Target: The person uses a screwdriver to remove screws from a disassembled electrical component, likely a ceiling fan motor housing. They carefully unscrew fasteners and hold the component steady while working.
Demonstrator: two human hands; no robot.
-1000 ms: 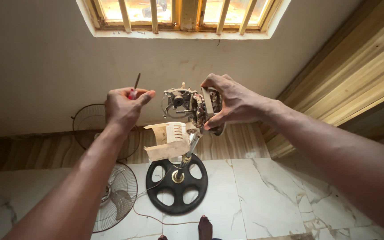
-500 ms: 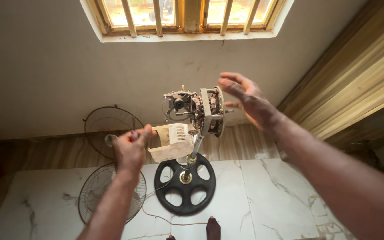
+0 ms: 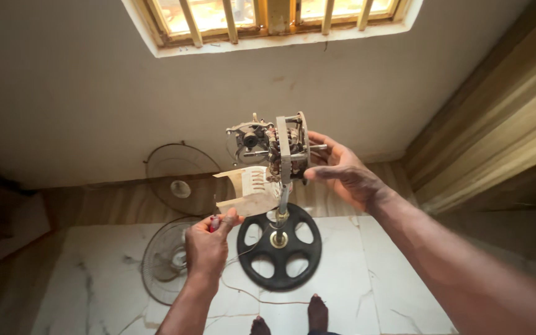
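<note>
Right hand (image 3: 342, 170) open beside bare fan motor (image 3: 274, 149) on stand, touch unclear, left hand (image 3: 209, 245) clenched round red-handled tool (image 3: 214, 223), black round base (image 3: 279, 247) below

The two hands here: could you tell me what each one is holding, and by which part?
The left hand grips a red-handled tool by its handle. The right hand holds nothing; its fingers are open beside the fan motor.

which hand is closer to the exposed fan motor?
Right. The right hand is open beside the fan motor, at its shaft side. The left hand is lower, near the black base, gripping a red-handled tool.
</note>
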